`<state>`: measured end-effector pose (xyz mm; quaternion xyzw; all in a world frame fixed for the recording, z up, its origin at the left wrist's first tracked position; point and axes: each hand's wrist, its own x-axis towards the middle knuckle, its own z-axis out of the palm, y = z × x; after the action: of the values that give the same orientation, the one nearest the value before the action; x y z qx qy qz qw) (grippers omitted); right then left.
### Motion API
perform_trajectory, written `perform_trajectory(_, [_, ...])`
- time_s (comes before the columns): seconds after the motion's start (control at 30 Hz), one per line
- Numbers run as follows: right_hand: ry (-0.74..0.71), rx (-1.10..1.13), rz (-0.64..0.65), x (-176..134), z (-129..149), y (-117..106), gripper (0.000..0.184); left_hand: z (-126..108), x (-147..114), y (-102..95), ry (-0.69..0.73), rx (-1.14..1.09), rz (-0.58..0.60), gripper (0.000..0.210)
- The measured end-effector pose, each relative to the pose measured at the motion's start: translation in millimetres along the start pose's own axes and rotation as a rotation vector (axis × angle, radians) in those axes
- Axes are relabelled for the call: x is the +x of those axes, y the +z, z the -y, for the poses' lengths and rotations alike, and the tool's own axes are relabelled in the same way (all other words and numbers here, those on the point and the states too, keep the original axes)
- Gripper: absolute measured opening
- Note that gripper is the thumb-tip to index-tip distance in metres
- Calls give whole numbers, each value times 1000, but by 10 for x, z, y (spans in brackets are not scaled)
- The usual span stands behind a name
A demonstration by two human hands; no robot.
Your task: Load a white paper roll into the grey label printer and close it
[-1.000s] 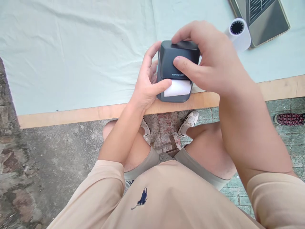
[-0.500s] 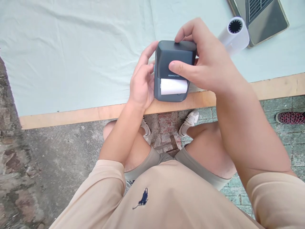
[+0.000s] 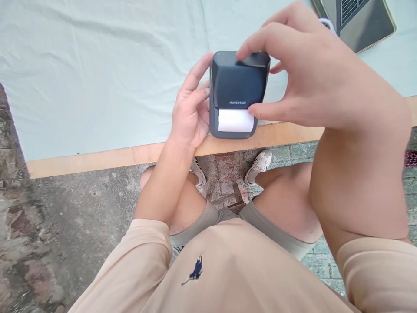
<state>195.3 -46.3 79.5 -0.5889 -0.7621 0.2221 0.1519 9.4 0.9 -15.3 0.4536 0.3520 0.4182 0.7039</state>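
A dark label printer (image 3: 241, 84) marked NIIMBOT is held up over the front edge of the table. White label paper (image 3: 235, 121) shows at its lower front. My left hand (image 3: 192, 104) is closed around the printer's left side, its fingers partly hidden behind the body. My right hand (image 3: 293, 74) reaches over from the right: its index fingertip rests on the top end, and the thumb tip touches the right end of the label paper below the cover. The cover looks closed.
A pale cloth (image 3: 107, 78) covers the table, with a bare wooden edge (image 3: 130, 155) along the front. At the upper right lies a laptop (image 3: 374, 30), and a white roll (image 3: 326, 24) beside it is mostly hidden by my right hand. My knees are under the table edge.
My right thumb has slid down from the cover to the label paper, and the right wrist and elbow have swung outward, covering most of the white roll. My left hand keeps its hold.
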Motion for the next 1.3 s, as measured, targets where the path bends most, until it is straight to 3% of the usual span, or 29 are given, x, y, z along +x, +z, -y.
perform_trajectory(0.1, [-19, -67, -147, -23, 12, 1, 42, 13, 14, -13, 13, -25, 15, 39])
perform_trajectory(0.2, [-51, 67, -420, -20, -33, 68, 10, 25, 28, -20, 13, -41, 38, 39])
perform_trajectory(0.27, [-72, 220, -582, 2, -56, 127, 18, 29, 29, -12, 28, -61, 57, 38])
perform_trajectory(0.33, [-85, 298, -619, 32, -50, 167, 23, 30, 22, 2, 47, -85, 69, 35])
perform_trajectory(0.4, [-88, 244, -540, 62, -17, 178, 12, 30, 10, 14, 57, -74, 74, 40])
perform_trajectory(0.47, [-37, 38, -398, 83, 26, 171, 7, 31, -2, 19, 60, -24, 72, 53])
perform_trajectory(0.53, [35, -190, -228, 98, 63, 162, 12, 31, -10, 19, 59, 24, 64, 63])
perform_trajectory(0.63, [109, -329, -35, 117, 103, 163, 22, 28, -18, 29, 46, 41, 62, 66])
perform_trajectory(0.77, [235, -438, 65, 155, 139, 189, 35, 27, -31, 60, 45, 13, 86, 62])
perform_trajectory(0.9, [259, -447, 39, 156, 151, 186, 24, 21, -45, 75, 43, -14, 99, 55])
perform_trajectory(1.07, [145, -66, -150, 37, 124, 31, 26, 34, -35, 65, 22, 14, 37, 50])
perform_trajectory(1.17, [116, 457, -320, -5, 34, 8, 21, 77, -12, 39, 61, 21, -18, 52])
perform_trajectory(1.23, [184, 855, -330, -10, -53, 62, 21, 98, 1, 16, 76, 24, -39, 55])
perform_trajectory(1.3, [302, 1101, -264, -14, -138, 157, 31, 103, 9, -4, 85, 6, -25, 59])
